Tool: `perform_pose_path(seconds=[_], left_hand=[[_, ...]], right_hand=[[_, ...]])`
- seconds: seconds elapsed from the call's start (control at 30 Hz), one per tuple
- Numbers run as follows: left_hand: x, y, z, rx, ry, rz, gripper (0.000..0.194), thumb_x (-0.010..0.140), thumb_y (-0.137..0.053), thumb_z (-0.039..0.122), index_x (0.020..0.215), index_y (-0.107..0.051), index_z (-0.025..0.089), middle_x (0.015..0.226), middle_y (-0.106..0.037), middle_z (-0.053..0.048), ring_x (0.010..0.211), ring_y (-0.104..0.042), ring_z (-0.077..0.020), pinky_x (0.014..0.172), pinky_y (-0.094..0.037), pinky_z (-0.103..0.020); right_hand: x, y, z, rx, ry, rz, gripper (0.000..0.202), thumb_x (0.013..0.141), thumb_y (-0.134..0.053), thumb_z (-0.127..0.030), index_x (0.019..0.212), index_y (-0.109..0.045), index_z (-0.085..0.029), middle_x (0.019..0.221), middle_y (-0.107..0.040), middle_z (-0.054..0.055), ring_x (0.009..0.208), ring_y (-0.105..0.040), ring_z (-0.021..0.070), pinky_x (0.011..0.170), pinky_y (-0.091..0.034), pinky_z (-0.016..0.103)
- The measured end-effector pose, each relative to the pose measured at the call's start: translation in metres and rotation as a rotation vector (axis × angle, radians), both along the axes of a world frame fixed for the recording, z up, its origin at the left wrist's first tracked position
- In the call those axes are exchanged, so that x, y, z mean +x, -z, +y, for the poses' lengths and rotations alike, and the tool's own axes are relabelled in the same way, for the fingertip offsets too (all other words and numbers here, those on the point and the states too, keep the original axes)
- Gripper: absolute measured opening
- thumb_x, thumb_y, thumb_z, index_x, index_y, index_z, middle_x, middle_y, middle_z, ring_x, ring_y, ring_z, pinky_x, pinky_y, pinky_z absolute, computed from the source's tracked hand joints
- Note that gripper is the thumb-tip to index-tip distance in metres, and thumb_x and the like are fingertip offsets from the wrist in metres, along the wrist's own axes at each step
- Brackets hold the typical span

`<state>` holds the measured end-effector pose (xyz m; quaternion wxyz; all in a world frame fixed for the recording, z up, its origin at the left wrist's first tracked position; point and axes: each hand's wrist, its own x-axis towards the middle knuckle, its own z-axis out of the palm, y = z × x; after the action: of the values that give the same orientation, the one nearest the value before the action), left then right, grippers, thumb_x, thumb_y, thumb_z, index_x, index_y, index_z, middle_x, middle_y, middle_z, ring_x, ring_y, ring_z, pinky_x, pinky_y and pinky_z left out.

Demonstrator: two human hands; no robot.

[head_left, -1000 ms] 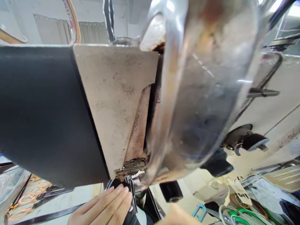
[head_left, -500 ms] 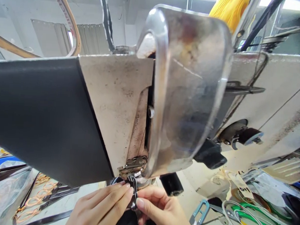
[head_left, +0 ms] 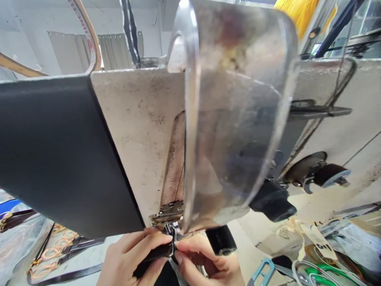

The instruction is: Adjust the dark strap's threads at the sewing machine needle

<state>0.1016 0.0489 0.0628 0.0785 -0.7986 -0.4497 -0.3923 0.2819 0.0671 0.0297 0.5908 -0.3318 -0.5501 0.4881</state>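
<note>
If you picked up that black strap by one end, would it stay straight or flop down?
Probably flop: the strap is thin and flat, pinched between the left hand and right hand. Likely light. Similar straps curl loosely nearby.

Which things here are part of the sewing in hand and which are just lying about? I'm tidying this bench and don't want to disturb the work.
In use:
left hand
right hand
black strap pinched between both hands
presser foot
sewing machine
clear guard

Lying about:
thread snips
green and white cords
copper rings on straps
paper tag
</note>
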Motion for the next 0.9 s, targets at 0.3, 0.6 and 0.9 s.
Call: perform_pose_path(seconds=[0.3,0.6,0.9], left_hand=[[0.008,-0.008,0.002,-0.22,-0.004,-0.194,0.017,0.087,-0.069,0.023,0.097,-0.071,0.037,0.096,-0.078,0.015,0.086,-0.076,-0.0062,0.081,-0.055,-0.008],[0.005,-0.005,0.004,-0.115,0.023,-0.119,0.021,0.087,-0.068,0.018,0.1,-0.07,0.034,0.096,-0.077,0.014,0.085,-0.074,-0.0022,0.084,-0.051,-0.004],[0.006,-0.003,-0.001,0.028,-0.066,0.038,0.016,0.101,-0.051,0.031,0.111,-0.064,0.033,0.103,-0.076,0.01,0.092,-0.073,-0.0041,0.087,-0.052,-0.008]], right_hand=[[0.016,-0.019,0.003,-0.023,-0.077,-0.224,0.013,0.078,-0.07,-0.031,0.072,-0.072,-0.019,0.067,-0.067,0.001,0.061,-0.059,0.0139,0.058,-0.049,0.024],[0.013,-0.031,0.019,-0.24,-0.363,-0.105,0.056,0.082,-0.071,-0.058,0.056,-0.038,-0.021,0.046,-0.028,-0.01,0.041,-0.021,0.004,0.038,-0.012,0.02],[0.014,-0.009,0.014,0.655,0.113,-0.414,0.019,0.095,-0.054,-0.012,0.101,-0.067,-0.024,0.086,-0.068,0.001,0.072,-0.065,0.0125,0.062,-0.051,0.018]])
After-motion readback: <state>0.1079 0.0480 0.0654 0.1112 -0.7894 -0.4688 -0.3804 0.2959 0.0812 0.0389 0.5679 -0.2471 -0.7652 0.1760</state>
